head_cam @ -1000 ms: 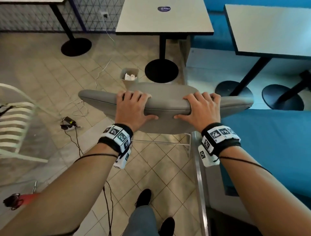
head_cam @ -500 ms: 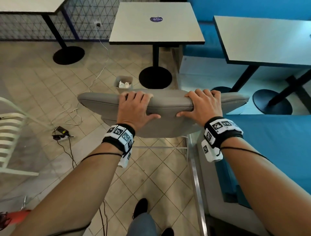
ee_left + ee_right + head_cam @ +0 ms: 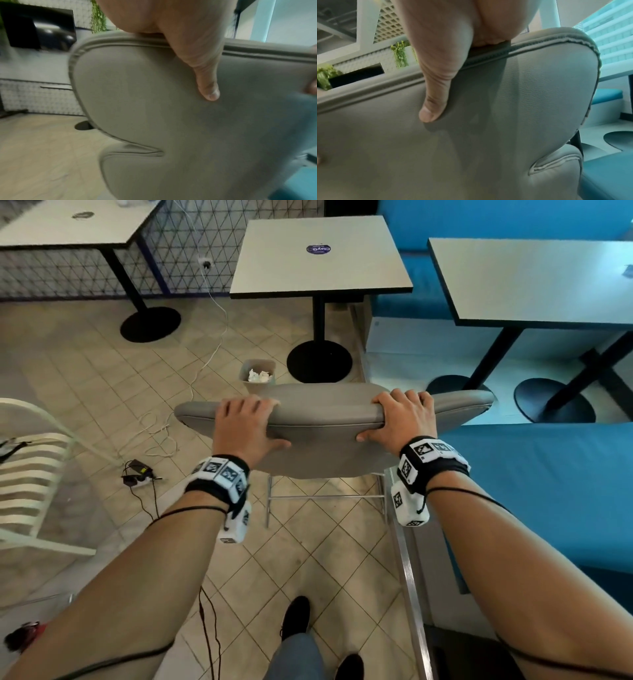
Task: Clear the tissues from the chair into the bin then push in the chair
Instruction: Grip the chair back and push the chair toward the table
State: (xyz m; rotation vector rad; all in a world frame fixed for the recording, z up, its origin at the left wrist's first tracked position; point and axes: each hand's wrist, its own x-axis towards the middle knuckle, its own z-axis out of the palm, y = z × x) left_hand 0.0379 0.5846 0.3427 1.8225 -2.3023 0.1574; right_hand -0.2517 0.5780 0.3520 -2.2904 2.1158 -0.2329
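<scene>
Both hands grip the top edge of the grey padded chair's (image 3: 325,419) backrest. Left hand (image 3: 245,428) has fingers curled over the far side of the rim and thumb pressed on the near face; the left wrist view shows that thumb (image 3: 208,86) flat against the upholstery below the piping. Right hand (image 3: 400,419) does the same nearer the other end, thumb (image 3: 435,106) on the near face, fingers over the top. So both closed on the chair, well apart from each other, roughly even about its middle.

Key relation: backrest's long axis runs left-right across the person, w/ the square pedestal desk (image 3: 322,256) straight ahead of the chair, beyond it. Chair sits between the hands and the desk's round black base (image 3: 318,361), slightly right of that base. Neither hand is clearly nearer the desk; right looks a touch further fwd, hard to be sure. Seat is hidden behind the backrest, so can't tell if it's clear.

Small bin (image 3: 257,374) stands on the tiled floor just left of the desk base, touching or nearly touching the chair's far edge in the head view; white tissues (image 3: 258,375) lie inside it. Tissue part looks done, probably.

Judgement: the push wants to go straight fwd toward the desk, both hands even, else chair yaws. Bin is close on the left side, could get clipped. Blue bench (image 3: 534,481) sits right beside the chair's right end.
</scene>
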